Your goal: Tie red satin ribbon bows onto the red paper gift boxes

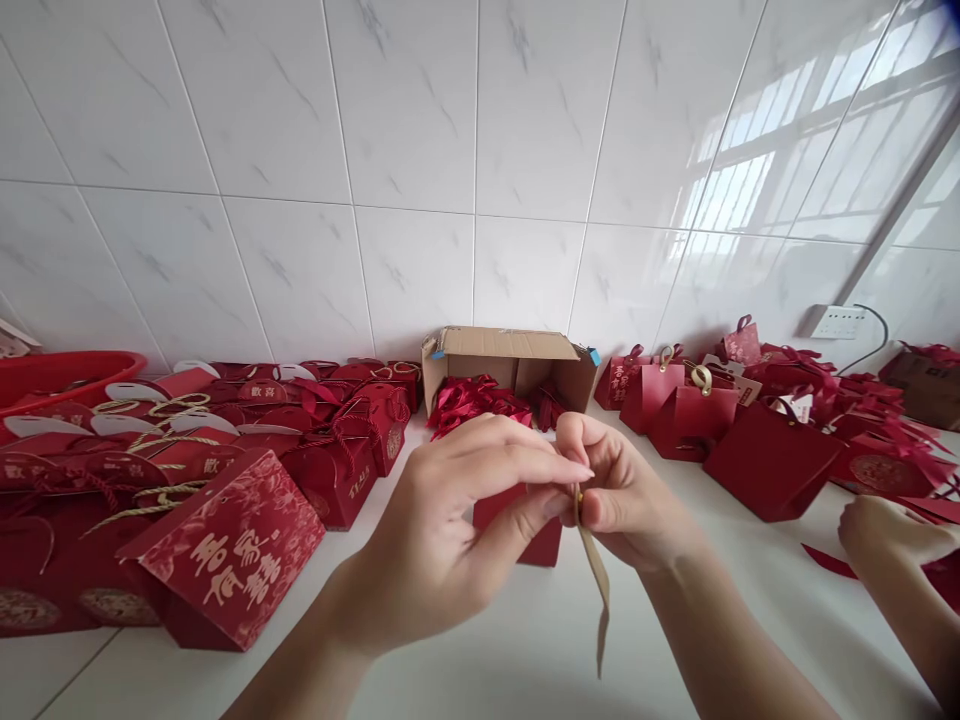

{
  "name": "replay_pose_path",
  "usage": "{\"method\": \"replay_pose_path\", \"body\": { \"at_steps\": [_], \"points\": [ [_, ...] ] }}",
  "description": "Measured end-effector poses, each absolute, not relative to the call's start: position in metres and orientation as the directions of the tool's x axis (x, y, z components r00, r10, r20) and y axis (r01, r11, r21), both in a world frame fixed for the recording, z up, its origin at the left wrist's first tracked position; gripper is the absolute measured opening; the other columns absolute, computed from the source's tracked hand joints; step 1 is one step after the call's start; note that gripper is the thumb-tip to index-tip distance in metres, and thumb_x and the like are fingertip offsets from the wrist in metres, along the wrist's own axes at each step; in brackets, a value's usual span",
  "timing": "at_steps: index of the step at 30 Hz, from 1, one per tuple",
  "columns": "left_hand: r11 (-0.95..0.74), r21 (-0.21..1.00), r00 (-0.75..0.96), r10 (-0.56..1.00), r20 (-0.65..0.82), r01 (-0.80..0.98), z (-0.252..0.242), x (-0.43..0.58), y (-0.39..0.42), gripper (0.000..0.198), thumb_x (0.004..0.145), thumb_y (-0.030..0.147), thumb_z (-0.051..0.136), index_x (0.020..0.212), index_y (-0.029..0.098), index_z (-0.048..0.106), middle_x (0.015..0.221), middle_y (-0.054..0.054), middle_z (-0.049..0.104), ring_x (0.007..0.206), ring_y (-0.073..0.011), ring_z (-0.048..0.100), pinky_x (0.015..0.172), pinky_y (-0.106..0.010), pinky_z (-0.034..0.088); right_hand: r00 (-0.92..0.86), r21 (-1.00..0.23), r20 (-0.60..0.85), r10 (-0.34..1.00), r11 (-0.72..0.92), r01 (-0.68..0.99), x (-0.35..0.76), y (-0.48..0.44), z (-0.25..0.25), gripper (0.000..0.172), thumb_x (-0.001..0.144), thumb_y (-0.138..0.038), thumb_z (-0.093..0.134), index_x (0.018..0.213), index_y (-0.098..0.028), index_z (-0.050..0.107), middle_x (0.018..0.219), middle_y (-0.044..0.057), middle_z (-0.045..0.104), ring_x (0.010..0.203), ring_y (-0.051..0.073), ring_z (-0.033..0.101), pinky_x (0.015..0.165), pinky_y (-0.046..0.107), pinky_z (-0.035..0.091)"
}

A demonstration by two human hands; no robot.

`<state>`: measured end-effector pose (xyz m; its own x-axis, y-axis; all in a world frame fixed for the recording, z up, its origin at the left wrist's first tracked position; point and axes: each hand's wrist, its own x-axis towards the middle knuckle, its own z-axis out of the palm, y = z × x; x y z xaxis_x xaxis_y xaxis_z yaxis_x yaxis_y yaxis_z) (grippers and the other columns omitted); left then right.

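Note:
A gold ribbon [598,575] hangs down from between my two hands, its loose end dangling over the white table. My left hand [480,510] is closed in a pinch, thumb and fingertips meeting at the ribbon's upper part. Opposite it, my right hand [622,490] also pinches the ribbon, its thumb and bent index finger pressed close to my left fingertips. Just behind the hands stands a red gift box [540,545], mostly hidden by them. Whether the ribbon is threaded through the box cannot be seen.
Rows of red gift boxes [225,560] fill the left side, with a red basin [75,375] behind. A cardboard box [510,345] of red ribbons [476,400] stands against the tiled wall. More red boxes [772,460] sit at right, near another person's hand [892,530].

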<state>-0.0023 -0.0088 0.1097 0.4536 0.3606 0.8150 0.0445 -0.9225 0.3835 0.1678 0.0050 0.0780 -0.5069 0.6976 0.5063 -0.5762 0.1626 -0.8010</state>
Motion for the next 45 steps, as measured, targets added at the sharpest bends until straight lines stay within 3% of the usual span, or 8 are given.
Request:
{"method": "replay_pose_path", "body": {
  "at_steps": [10,14,18,22,26,32,38,45],
  "points": [
    [-0.877,0.467,0.422,0.467,0.777,0.111,0.112,-0.003,-0.014,0.025,0.081,0.012,0.063,0.102,0.02,0.054,0.085,0.0,0.065,0.084,-0.0117,0.062,0.077,-0.023,0.052,-0.507,-0.789,0.56,0.655,0.233,-0.569,0.169,0.005,0.079,0.018,0.071,-0.017,0.076,0.075,-0.02,0.059,0.072,-0.003,0.058,0.064,0.008,0.052,0.059,0.019,0.044],
    [-0.893,0.423,0.438,0.444,0.781,0.152,0.112,-0.006,-0.013,0.018,0.082,0.01,0.061,0.096,0.021,0.056,0.087,0.0,0.065,0.084,-0.0115,0.062,0.079,-0.023,0.052,-0.462,-0.814,0.532,0.709,0.279,-0.508,0.166,0.002,0.08,0.021,0.065,-0.017,0.08,0.068,-0.019,0.059,0.075,-0.002,0.058,0.06,0.008,0.051,0.055,0.021,0.045],
    [-0.922,0.369,0.505,0.375,0.778,0.117,0.113,-0.011,-0.01,0.022,0.084,0.009,0.058,0.102,0.022,0.061,0.087,-0.001,0.065,0.087,-0.0135,0.062,0.083,-0.027,0.052,-0.499,-0.842,0.507,0.702,0.28,-0.462,0.163,0.002,0.079,0.018,0.067,-0.019,0.079,0.065,-0.018,0.061,0.064,-0.003,0.057,0.056,0.008,0.051,0.055,0.022,0.046],
    [-0.919,0.387,0.555,0.36,0.75,0.073,0.116,-0.013,-0.01,0.019,0.085,0.01,0.057,0.097,0.022,0.067,0.097,-0.004,0.062,0.084,-0.0128,0.064,0.073,-0.023,0.055,-0.523,-0.818,0.537,0.662,0.257,-0.515,0.165,0.003,0.076,0.016,0.066,-0.023,0.08,0.068,-0.019,0.065,0.063,-0.003,0.06,0.057,0.008,0.053,0.053,0.02,0.043],
    [-0.927,0.373,0.535,0.34,0.774,0.049,0.116,-0.012,-0.012,0.013,0.083,0.014,0.061,0.09,0.022,0.069,0.091,-0.002,0.061,0.072,-0.0099,0.064,0.063,-0.02,0.055,-0.515,-0.806,0.553,0.655,0.264,-0.53,0.167,0.004,0.072,0.019,0.065,-0.032,0.081,0.069,-0.02,0.065,0.061,-0.003,0.06,0.051,0.008,0.05,0.044,0.019,0.036],
    [-0.971,0.233,0.489,0.225,0.843,0.046,0.113,-0.013,-0.009,0.015,0.082,0.013,0.062,0.089,0.024,0.069,0.088,-0.003,0.062,0.073,-0.0114,0.064,0.061,-0.021,0.055,-0.485,-0.794,0.558,0.673,0.263,-0.548,0.16,-0.002,0.071,0.027,0.062,-0.037,0.082,0.064,-0.02,0.062,0.06,-0.002,0.058,0.053,0.01,0.051,0.048,0.022,0.041],
    [-0.998,-0.028,0.467,0.003,0.884,0.061,0.11,-0.01,-0.01,0.018,0.078,0.007,0.062,0.089,0.021,0.066,0.076,-0.003,0.063,0.073,-0.0153,0.06,0.068,-0.029,0.052,-0.365,-0.687,0.711,0.601,0.486,-0.539,0.157,-0.014,0.075,0.017,0.074,-0.025,0.075,0.065,-0.021,0.061,0.064,0.0,0.058,0.058,0.012,0.055,0.052,0.025,0.045],
    [-0.999,0.032,0.37,0.035,0.928,0.012,0.106,0.003,-0.02,0.007,0.083,0.012,0.058,0.084,0.019,0.061,0.069,-0.001,0.058,0.063,-0.0122,0.055,0.064,-0.028,0.052,-0.233,-0.504,0.863,0.449,0.803,-0.318,0.161,-0.026,0.083,0.018,0.077,-0.024,0.072,0.067,-0.022,0.058,0.063,0.001,0.056,0.059,0.013,0.051,0.054,0.028,0.043]
  ]
}}
